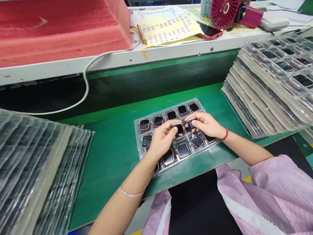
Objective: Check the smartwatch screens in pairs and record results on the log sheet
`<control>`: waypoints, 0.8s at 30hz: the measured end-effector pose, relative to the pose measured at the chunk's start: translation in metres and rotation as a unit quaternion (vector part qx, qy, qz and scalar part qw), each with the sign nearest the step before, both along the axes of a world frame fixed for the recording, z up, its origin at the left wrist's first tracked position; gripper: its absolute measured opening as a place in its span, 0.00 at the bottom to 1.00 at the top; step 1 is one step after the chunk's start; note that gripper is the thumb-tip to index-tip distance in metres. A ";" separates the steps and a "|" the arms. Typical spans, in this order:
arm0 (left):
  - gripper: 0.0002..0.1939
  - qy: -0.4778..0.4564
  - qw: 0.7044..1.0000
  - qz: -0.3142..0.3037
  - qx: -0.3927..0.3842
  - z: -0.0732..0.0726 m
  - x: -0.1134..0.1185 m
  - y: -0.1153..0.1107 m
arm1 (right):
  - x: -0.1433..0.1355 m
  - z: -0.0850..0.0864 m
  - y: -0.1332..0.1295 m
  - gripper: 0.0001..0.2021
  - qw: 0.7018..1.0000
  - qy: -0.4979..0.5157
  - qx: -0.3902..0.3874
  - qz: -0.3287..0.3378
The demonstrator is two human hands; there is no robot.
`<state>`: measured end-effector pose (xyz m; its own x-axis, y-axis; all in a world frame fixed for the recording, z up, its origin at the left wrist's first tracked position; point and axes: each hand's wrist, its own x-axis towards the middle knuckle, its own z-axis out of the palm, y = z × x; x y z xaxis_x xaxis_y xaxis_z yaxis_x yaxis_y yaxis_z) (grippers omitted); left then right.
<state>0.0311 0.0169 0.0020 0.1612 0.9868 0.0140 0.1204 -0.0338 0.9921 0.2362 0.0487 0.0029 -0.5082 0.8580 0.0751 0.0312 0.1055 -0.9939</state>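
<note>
A clear plastic tray (137, 137) with several dark square watch faces in its pockets lies on the green work surface. Over its middle, my left hand (162, 137) pinches a dark watch face (179, 128) between thumb and fingers. Close beside it on the right, my right hand (204, 124) holds another watch face (192, 123) whose screen shows small light text. The two held pieces are nearly side by side above the tray. My hands cover part of the middle row of pockets.
Stacked plastic trays (36, 169) stand at the left; another tall stack (264, 91) stands at the right. On the shelf behind are a red foam block (61, 29), yellow paper (168, 29), a phone (210, 32) and a fan (225, 11). A white cable (85, 78) hangs down.
</note>
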 end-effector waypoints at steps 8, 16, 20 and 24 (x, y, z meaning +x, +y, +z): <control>0.18 -0.040 0.999 -0.006 0.014 -0.005 0.001 0.000 | 0.000 -0.004 0.000 0.20 1.000 -0.019 0.006 0.007; 0.18 -0.049 0.999 -0.005 0.020 -0.007 -0.001 0.003 | 0.000 -0.007 0.000 0.21 0.999 -0.019 0.026 0.024; 0.22 -0.043 0.999 -0.007 0.021 -0.006 -0.001 0.002 | 0.001 -0.005 0.000 0.23 0.999 -0.019 0.040 0.022; 0.23 -0.043 0.999 0.000 0.016 -0.005 0.000 0.001 | 0.002 -0.005 0.000 0.22 0.999 -0.020 0.029 0.025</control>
<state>0.0310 0.0182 -0.0031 0.1577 0.9857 0.0596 0.0348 -0.0659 0.9972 0.2378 0.0491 -0.0022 -0.5534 0.8266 0.1022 0.0643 0.1648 -0.9842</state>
